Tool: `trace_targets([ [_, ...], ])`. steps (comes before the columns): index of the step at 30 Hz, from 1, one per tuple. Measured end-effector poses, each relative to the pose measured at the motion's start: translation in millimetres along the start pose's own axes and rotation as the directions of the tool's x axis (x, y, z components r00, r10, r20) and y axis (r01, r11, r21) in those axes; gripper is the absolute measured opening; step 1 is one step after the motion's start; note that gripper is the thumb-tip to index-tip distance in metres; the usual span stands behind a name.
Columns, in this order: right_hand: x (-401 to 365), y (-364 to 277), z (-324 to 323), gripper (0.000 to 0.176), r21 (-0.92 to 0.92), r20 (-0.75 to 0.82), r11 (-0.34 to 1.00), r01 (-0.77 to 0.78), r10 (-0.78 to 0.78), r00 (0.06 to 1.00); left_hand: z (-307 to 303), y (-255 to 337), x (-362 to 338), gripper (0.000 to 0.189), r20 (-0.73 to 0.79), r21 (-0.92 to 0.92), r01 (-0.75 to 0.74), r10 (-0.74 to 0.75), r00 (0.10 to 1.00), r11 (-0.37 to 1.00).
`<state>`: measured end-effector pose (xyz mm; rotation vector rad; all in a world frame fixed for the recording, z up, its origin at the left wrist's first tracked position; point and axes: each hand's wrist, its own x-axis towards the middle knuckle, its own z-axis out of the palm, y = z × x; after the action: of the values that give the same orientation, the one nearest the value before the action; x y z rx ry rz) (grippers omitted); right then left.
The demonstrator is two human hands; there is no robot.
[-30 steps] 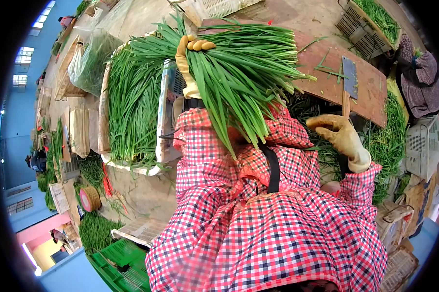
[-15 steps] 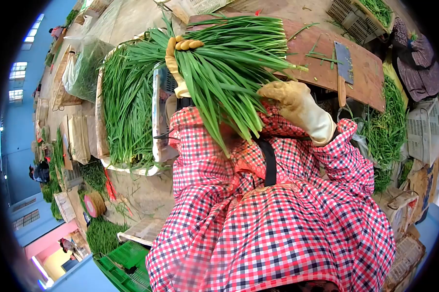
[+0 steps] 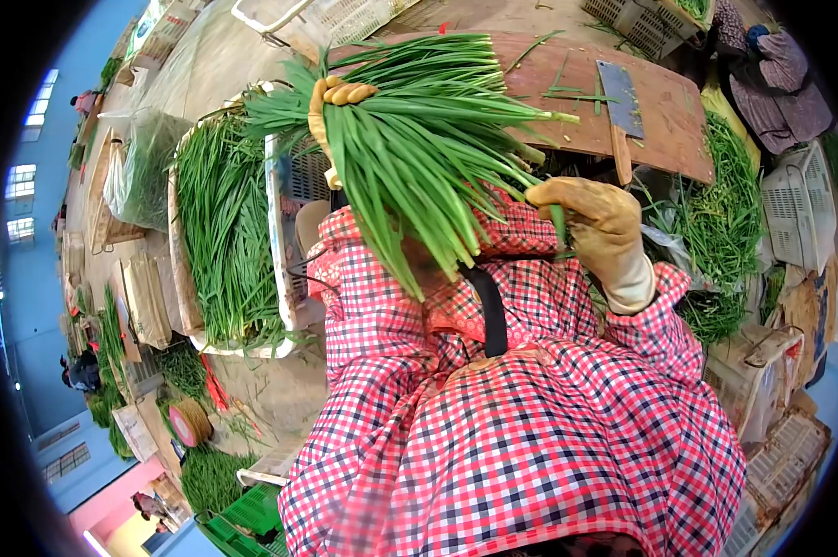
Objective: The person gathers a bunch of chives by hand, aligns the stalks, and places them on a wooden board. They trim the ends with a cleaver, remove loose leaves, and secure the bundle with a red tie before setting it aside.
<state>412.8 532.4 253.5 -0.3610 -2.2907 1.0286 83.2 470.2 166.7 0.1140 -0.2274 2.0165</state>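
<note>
My left hand [image 3: 331,107], in a tan glove, is wrapped round a thick bunch of long green leafy stalks [image 3: 400,158]. Their pale cut ends fan out to the right and downward. My right hand [image 3: 597,223], in a tan and white glove, has its thumb and fingers pressed together at the tip of a stalk end right of the bunch, with a bit of green leaf hanging beneath. More stalks lie behind the bunch on a reddish-brown board [image 3: 670,121]. A cleaver [image 3: 620,100] with a wooden handle rests there among cut pieces.
A white-edged crate [image 3: 280,232] full of green stalks stands at the left, beside a plastic bag [image 3: 154,167]. Loose greens [image 3: 721,232] are heaped at the right near a white crate [image 3: 798,209]. Another person [image 3: 786,88] is at the upper right.
My right hand has moved right and slightly down, its fingers now at a stalk end. The held bunch has shifted a little left and fans wider. The whole view has shifted slightly.
</note>
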Motion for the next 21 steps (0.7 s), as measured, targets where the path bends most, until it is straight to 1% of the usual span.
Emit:
trace_targets([
  [1, -11.6, 7.0, -3.0, 0.038, 0.098, -0.012, 0.994, -0.055, 0.057, 0.998, 0.8, 0.8, -0.1, 0.027, 0.011, 0.014, 0.031, -0.031, 0.999, 0.999],
  [2, -23.6, 10.9, -7.3, 0.037, 0.154, -0.027, 0.975, -0.159, 0.165, 0.986, 2.3, 2.7, 0.2, 0.027, 0.022, 0.031, 0.061, -0.062, 0.998, 0.998],
  [4, -49.7, 22.1, -17.5, 0.034, 0.267, -0.035, 0.897, -0.351, 0.373, 0.927, -3.4, 14.4, 1.8, 0.027, 0.058, 0.062, 0.047, -0.051, 0.997, 0.997],
  [5, -66.7, 39.9, -20.8, 0.030, 0.361, -0.015, 0.809, -0.464, 0.502, 0.865, -8.2, 22.8, 3.0, 0.027, 0.077, 0.076, 0.039, -0.045, 0.996, 0.996],
  [6, -72.1, 49.1, -23.4, 0.026, 0.406, 0.092, 0.609, -0.681, 0.715, 0.693, -10.1, 30.6, 4.1, 0.027, 0.091, 0.067, 0.059, -0.065, 0.994, 0.996],
  [7, -74.2, 57.7, -23.9, 0.028, 0.258, 0.128, 0.700, -0.666, 0.659, 0.742, -13.4, 36.0, 3.1, 0.027, 0.061, 0.054, 0.048, -0.052, 0.997, 0.997],
  [8, -68.5, 61.0, -24.2, 0.034, 0.108, 0.173, 0.772, -0.626, 0.605, 0.777, -13.5, 36.8, 2.0, 0.027, 0.029, 0.040, 0.041, -0.042, 0.999, 0.998],
  [10, -40.2, 54.8, -9.9, 0.051, 0.085, 0.118, 0.891, -0.446, 0.435, 0.893, -13.0, 20.6, -1.2, 0.029, 0.133, 0.094, -0.083, 0.070, 0.989, 0.992],
  [11, -23.3, 51.4, -2.3, 0.059, 0.123, 0.120, 0.890, -0.438, 0.425, 0.897, -12.1, 13.5, -0.8, 0.030, 0.193, 0.113, -0.149, 0.125, 0.973, 0.982],
  [12, -11.0, 52.8, 11.0, 0.053, 0.113, 0.080, 0.884, -0.455, 0.448, 0.890, -12.9, 12.8, -0.3, 0.031, 0.197, 0.084, -0.104, 0.086, 0.977, 0.991],
  [14, 9.1, 64.9, 48.3, 0.029, 0.431, 0.056, 0.754, -0.496, 0.527, 0.848, -14.4, 17.5, -2.1, 0.034, 0.202, 0.030, -0.011, 0.005, 0.979, 0.999],
  [15, 16.0, 60.0, 58.5, 0.025, 0.521, -0.051, 0.741, -0.424, 0.523, 0.851, -9.2, 18.4, -4.5, 0.036, 0.196, 0.039, 0.008, -0.016, 0.980, 0.999],
  [16, 19.8, 57.8, 62.5, 0.022, 0.598, -0.155, 0.726, -0.340, 0.521, 0.839, -16.4, 21.5, -2.6, 0.037, 0.276, 0.104, -0.074, 0.043, 0.960, 0.992],
  [18, 21.5, 57.7, 56.6, 0.022, 0.670, -0.116, 0.680, -0.298, 0.493, 0.863, -3.6, 27.5, -12.7, 0.036, 0.133, 0.119, 0.084, -0.100, 0.986, 0.989],
  [19, 21.1, 54.7, 54.1, 0.022, 0.706, -0.096, 0.649, -0.282, 0.482, 0.871, -2.4, 24.7, -17.3, 0.036, 0.109, 0.109, 0.071, -0.083, 0.991, 0.991],
  [21, 33.2, 38.7, 46.9, 0.023, 0.811, -0.009, 0.498, -0.309, 0.538, 0.843, -6.3, 20.4, -15.4, 0.034, 0.059, 0.086, 0.046, -0.051, 0.997, 0.995],
])
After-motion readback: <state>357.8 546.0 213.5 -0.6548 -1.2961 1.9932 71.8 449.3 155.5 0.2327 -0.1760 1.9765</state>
